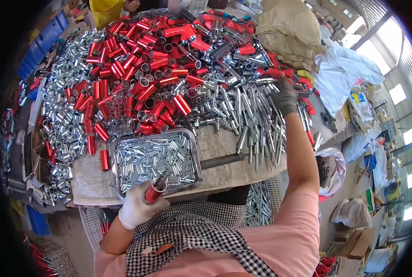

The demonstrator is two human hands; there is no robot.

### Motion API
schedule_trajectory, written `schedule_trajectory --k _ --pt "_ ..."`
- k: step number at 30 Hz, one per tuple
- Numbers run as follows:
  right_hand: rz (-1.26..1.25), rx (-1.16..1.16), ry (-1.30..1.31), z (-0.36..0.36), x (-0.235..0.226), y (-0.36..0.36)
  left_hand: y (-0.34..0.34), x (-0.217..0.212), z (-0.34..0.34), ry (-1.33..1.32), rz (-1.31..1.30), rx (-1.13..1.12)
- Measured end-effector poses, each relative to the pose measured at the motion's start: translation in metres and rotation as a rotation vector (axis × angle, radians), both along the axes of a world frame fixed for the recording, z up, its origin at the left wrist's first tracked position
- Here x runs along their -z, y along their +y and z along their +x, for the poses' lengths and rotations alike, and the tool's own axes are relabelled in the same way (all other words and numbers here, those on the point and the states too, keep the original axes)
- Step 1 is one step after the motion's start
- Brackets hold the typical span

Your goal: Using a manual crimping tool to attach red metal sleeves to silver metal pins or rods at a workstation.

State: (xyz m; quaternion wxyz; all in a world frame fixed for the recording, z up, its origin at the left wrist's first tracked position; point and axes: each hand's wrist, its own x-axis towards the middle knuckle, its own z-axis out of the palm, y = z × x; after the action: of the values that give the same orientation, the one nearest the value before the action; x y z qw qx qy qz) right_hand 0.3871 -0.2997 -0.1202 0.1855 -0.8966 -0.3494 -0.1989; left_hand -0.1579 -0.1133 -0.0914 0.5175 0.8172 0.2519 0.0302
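Pink shirt [266, 244], right hand [285, 99] outstretched (grasp unclear)

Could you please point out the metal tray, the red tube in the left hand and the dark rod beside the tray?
Metal tray [196, 156]: head view, right-hand wall.
Red tube [152, 194]: head view, outer side.
Dark rod [221, 160]: head view, middle of its length.

A glossy red tube [151, 195] with a pale rim tilted in the grip of the white-gloved left hand [135, 207], its open end facing up. Slim dark metal (too small to make out fully) jutted from its mouth. Beside the dark-gloved right hand [285, 99], long silver rods [256, 117] lay loosely heaped on the table [219, 138], with red-handled pieces [271, 72] crowded just beyond.
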Motion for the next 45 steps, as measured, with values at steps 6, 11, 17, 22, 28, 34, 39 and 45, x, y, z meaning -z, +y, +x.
schedule_trajectory --k 6,11,17,22,28,34,39,45 --pt "-0.573 0.546 -0.070 0.095 0.001 -0.048 -0.001 0.008 -0.008 -0.026 0.013 -0.051" --pt "-0.590 0.437 -0.020 0.119 0.012 -0.046 0.003 0.012 -0.007 -0.014 0.044 -0.011" --pt "0.161 0.073 0.641 0.113 -0.013 -0.094 0.000 0.004 0.002 -0.118 0.170 0.080" --pt "0.619 -0.490 1.230 -0.090 -0.075 -0.056 -0.009 0.022 -0.006 -0.225 0.372 0.150" --pt "0.010 -0.640 1.503 -0.298 -0.077 -0.023 -0.011 0.019 -0.034 -0.183 0.713 0.151" --pt "-0.103 -0.647 1.692 -0.355 -0.066 -0.020 -0.016 0.011 -0.070 -0.073 0.864 0.253" --pt "-0.295 -1.089 0.745 -0.382 -0.059 -0.018 -0.027 0.008 -0.086 0.157 0.559 0.295" --pt "-0.216 -1.825 -0.301 -0.405 -0.065 0.009 -0.023 0.022 -0.089 0.196 -0.381 0.685"
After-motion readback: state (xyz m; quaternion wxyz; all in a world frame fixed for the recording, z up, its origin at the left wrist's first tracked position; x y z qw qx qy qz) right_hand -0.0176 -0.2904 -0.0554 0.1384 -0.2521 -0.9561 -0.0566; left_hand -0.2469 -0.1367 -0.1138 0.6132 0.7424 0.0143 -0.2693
